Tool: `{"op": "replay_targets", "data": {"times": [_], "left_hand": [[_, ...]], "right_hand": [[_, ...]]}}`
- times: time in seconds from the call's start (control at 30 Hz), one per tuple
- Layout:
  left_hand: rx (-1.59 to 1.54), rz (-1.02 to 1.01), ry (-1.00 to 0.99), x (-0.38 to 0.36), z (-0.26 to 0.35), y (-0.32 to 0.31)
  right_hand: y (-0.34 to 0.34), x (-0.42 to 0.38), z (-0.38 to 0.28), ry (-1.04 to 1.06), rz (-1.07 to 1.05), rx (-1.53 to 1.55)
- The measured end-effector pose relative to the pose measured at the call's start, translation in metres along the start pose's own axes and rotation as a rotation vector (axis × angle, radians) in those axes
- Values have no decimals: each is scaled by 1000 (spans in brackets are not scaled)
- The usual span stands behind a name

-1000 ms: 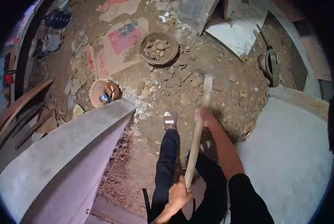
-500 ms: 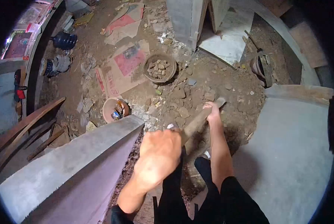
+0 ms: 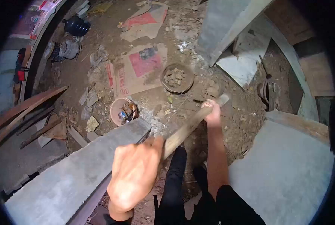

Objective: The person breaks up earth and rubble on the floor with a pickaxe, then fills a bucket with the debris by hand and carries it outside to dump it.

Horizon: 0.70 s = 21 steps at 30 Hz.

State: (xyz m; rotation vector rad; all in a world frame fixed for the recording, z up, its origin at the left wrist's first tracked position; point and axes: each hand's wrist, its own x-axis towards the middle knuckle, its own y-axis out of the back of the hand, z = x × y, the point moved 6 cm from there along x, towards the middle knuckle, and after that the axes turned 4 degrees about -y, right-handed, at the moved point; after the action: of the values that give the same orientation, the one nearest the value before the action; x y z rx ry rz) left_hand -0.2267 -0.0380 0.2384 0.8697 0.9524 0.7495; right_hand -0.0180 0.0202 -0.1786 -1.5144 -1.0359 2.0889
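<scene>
A long wooden tool handle (image 3: 185, 131) slants across the middle of the head view, its pale end showing just past my right hand (image 3: 212, 111). That hand is wrapped around it near this far end. Closer to the camera, my left hand (image 3: 135, 170) is closed at the handle's near end, the back of the hand facing up. Any tool head is hidden or outside the picture. Below the handle lies loose soil with stones. Beyond it sits a round basin (image 3: 177, 77) filled with rubble.
Low cement-topped walls stand left (image 3: 81, 161) and right (image 3: 287, 150). A pink bucket (image 3: 114, 112) with litter is by the left wall's end. Flattened cardboard (image 3: 118, 80), a dark water jug (image 3: 76, 26), curved wooden planks (image 3: 29, 107) and a grey upright panel (image 3: 227, 26) stand or lie around.
The view has turned, so the basin and bucket appear farther right and lower. My left hand has moved left in view, and more of the handle shows between my hands.
</scene>
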Motion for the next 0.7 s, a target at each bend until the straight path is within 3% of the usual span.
{"op": "replay_targets", "data": {"times": [0.07,0.1,0.17,0.27,0.37,0.43,0.53,0.6,0.7], "left_hand": [[-124,-97,214,-20,-27,-17],[-125,-100,222,-31,-36,-30],[-261,-129,454,-56,-60,-65],[-485,-61,608,-92,-89,-151],[-683,21,651,-112,-109,-243],[-704,43,681,-120,-119,-293],[-664,84,693,-125,-123,-342],[-640,152,640,-125,-121,-357],[-722,53,643,-123,-106,-385]], "right_hand": [[-8,21,21,-12,-62,-27],[-11,31,31,-14,-123,-54],[-19,45,54,45,-85,-94],[-22,58,84,79,-72,-439],[-23,62,106,212,42,-729],[2,79,110,175,89,-740],[13,72,111,271,358,-918],[13,58,111,297,310,-927],[16,25,92,387,278,-902]]}}
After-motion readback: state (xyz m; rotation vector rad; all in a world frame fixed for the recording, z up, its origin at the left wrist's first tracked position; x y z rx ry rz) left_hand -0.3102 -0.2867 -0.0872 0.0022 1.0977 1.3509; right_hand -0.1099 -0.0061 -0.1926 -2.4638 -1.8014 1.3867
